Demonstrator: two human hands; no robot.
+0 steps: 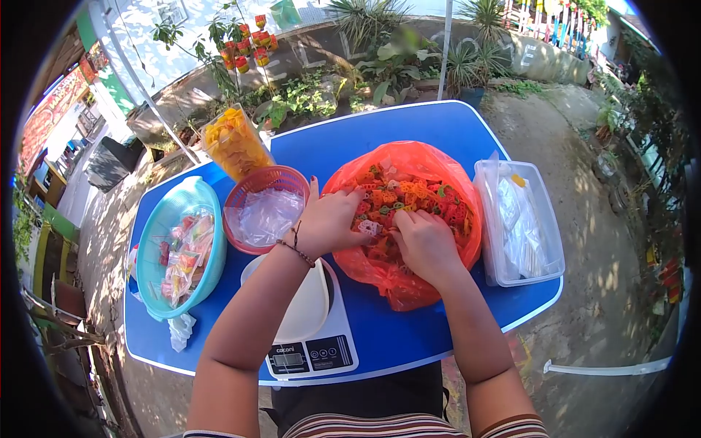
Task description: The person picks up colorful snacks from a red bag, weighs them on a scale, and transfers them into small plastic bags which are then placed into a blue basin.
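Reaching inside red bag's [468, 273] rim, both hands [330, 222].

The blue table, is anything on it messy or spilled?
Only one thing looks odd: a crumpled white scrap, maybe plastic, lies loose on the table beside the turquoise basket, instead of inside a container. I see nothing spilled.

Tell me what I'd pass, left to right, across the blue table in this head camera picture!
Turquoise basket, small red basket, big red plastic bag, clear plastic box.
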